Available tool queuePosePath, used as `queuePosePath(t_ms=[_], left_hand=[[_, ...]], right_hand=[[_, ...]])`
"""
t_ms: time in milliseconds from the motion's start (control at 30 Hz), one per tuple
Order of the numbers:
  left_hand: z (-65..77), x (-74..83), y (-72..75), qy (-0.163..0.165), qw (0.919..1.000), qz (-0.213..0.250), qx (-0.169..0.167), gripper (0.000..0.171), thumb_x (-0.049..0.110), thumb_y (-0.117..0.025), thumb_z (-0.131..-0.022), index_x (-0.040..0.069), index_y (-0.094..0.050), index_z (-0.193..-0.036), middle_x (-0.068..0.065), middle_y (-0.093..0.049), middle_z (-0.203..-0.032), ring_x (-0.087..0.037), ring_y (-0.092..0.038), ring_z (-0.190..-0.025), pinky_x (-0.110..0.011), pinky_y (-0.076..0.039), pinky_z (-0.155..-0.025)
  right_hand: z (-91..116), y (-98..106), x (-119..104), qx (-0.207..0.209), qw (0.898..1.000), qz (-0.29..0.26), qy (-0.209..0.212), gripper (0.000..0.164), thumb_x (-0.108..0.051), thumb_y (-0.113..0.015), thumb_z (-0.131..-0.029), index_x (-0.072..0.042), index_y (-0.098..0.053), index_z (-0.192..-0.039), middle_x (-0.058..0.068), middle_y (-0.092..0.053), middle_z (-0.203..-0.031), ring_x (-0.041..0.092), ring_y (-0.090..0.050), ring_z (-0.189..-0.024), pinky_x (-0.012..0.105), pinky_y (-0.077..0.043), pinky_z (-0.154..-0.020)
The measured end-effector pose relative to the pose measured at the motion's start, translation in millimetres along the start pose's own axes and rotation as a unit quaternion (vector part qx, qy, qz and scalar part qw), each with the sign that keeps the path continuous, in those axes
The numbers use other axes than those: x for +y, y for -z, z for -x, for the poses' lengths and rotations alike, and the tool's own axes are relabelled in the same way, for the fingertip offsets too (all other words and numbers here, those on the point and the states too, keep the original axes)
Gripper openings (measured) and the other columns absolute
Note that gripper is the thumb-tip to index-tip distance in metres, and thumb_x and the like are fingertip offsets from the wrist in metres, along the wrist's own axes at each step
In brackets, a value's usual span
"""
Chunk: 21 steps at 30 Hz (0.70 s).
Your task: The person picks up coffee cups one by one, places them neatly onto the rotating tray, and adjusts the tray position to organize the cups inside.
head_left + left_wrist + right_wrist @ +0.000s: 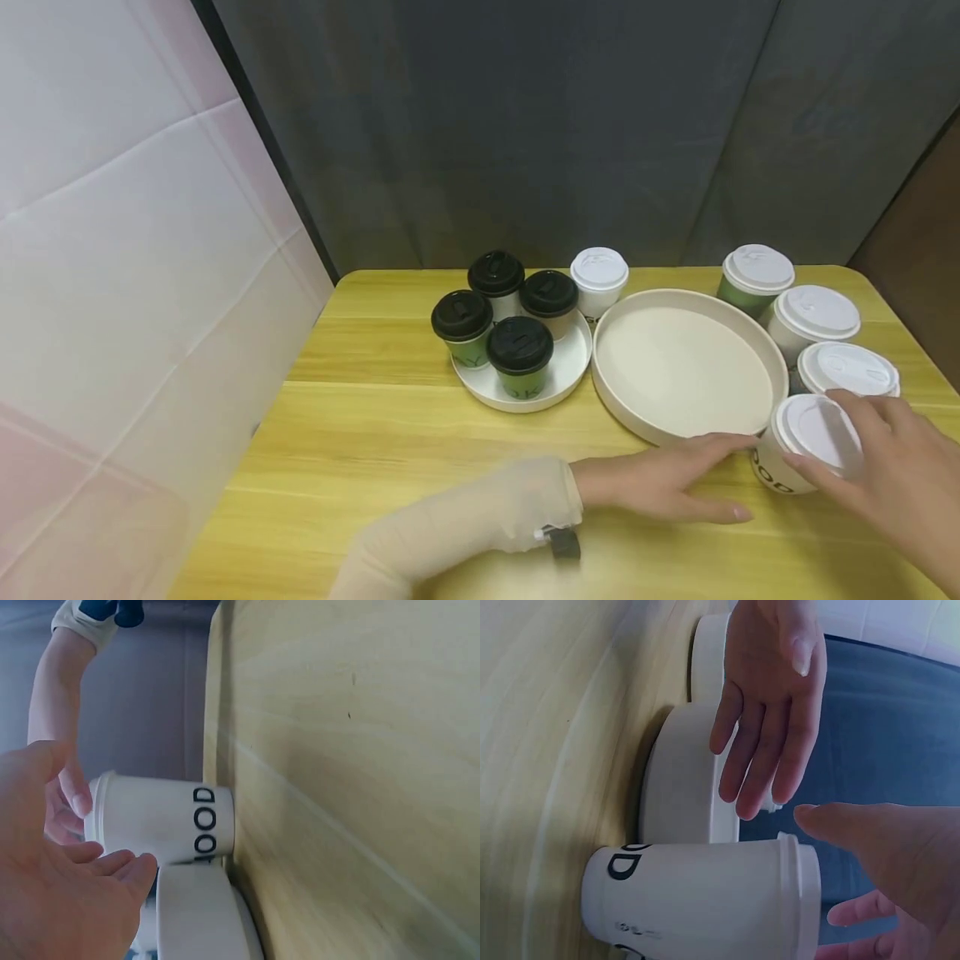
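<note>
A white paper cup (pixel 804 440) with a white lid and dark letters stands upright at the right front of the large cream tray (pixel 690 367). My right hand (pixel 896 475) is spread about its lid, thumb on the near side and fingers toward the far side. In the right wrist view, the thumb (pixel 832 823) shows a small gap from the lid. Reaching in from the left, my left hand (pixel 675 479) holds nothing; its extended fingertips come close to the cup's side. The left wrist view shows those fingers overlapping the cup (pixel 161 817).
Three more white-lidded cups, including one (pixel 817 315), line the tray's right side. A smaller white plate (pixel 480 390) bears several black-lidded cups (pixel 520 354). Behind, another white-lidded cup (pixel 598 279) stands between plate and tray. A dark curtain (pixel 525 125) hangs behind the table.
</note>
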<state>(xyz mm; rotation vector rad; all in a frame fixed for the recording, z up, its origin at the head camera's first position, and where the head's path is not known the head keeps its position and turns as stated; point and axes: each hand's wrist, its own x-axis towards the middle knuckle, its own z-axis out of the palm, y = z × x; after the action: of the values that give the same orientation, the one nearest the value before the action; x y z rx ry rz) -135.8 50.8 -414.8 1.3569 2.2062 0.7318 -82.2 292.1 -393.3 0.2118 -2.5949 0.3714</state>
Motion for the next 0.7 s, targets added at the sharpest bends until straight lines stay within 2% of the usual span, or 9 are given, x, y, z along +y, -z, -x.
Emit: queuePosePath(t_ms=[100, 267, 333, 467, 700], left_hand=[[-5.2, 2.7, -4.6, 0.002, 0.9999, 0.01, -0.007, 0.084, 0.042, -0.056, -0.099, 0.022, -0.002, -0.16, 0.007, -0.011, -0.167, 0.002, -0.011, -0.151, -0.012, -0.014, -0.12], [-14.9, 3.4, -10.6, -0.012, 0.9998, 0.012, -0.005, 0.085, 0.04, -0.057, -0.098, 0.023, -0.001, -0.16, 0.008, -0.007, -0.167, 0.003, -0.008, -0.151, -0.011, -0.012, -0.12], [-17.3, 3.6, -12.4, -0.012, 0.9998, 0.017, -0.004, 0.086, 0.04, -0.058, -0.098, 0.024, 0.0, -0.16, 0.009, -0.007, -0.167, 0.003, -0.007, -0.151, -0.011, -0.012, -0.12], [-19.1, 4.2, -13.9, -0.007, 0.9998, 0.017, 0.002, 0.087, 0.04, -0.058, -0.098, 0.026, 0.002, -0.159, 0.009, -0.007, -0.167, 0.003, -0.008, -0.151, -0.012, -0.013, -0.12], [-19.4, 5.1, -13.7, 0.002, 0.9997, 0.024, 0.005, 0.088, 0.04, -0.058, -0.098, 0.027, 0.004, -0.159, 0.008, -0.006, -0.167, 0.003, -0.008, -0.151, -0.011, -0.013, -0.12]], right_hand=[[3, -4, 4, 0.018, 1.0, -0.006, 0.002, 0.087, -0.058, -0.082, -0.065, 0.003, -0.056, -0.121, 0.035, -0.055, -0.106, 0.06, -0.054, -0.082, 0.065, -0.039, -0.06], [7, -8, 7, 0.042, 0.999, -0.026, 0.003, 0.093, -0.073, -0.072, -0.069, 0.005, -0.056, -0.118, 0.037, -0.054, -0.104, 0.057, -0.055, -0.08, 0.066, -0.04, -0.058], [9, -9, 6, 0.039, 0.999, -0.035, -0.007, 0.092, -0.073, -0.072, -0.07, 0.005, -0.056, -0.117, 0.037, -0.053, -0.104, 0.057, -0.054, -0.081, 0.066, -0.04, -0.058], [12, -10, 6, 0.038, 0.998, -0.052, -0.023, 0.087, -0.063, -0.081, -0.067, 0.005, -0.056, -0.116, 0.038, -0.052, -0.105, 0.057, -0.053, -0.082, 0.063, -0.039, -0.056], [13, -13, 6, 0.051, 0.997, -0.059, -0.023, 0.084, -0.062, -0.079, -0.07, 0.005, -0.056, -0.115, 0.039, -0.052, -0.107, 0.057, -0.052, -0.083, 0.066, -0.039, -0.057]])
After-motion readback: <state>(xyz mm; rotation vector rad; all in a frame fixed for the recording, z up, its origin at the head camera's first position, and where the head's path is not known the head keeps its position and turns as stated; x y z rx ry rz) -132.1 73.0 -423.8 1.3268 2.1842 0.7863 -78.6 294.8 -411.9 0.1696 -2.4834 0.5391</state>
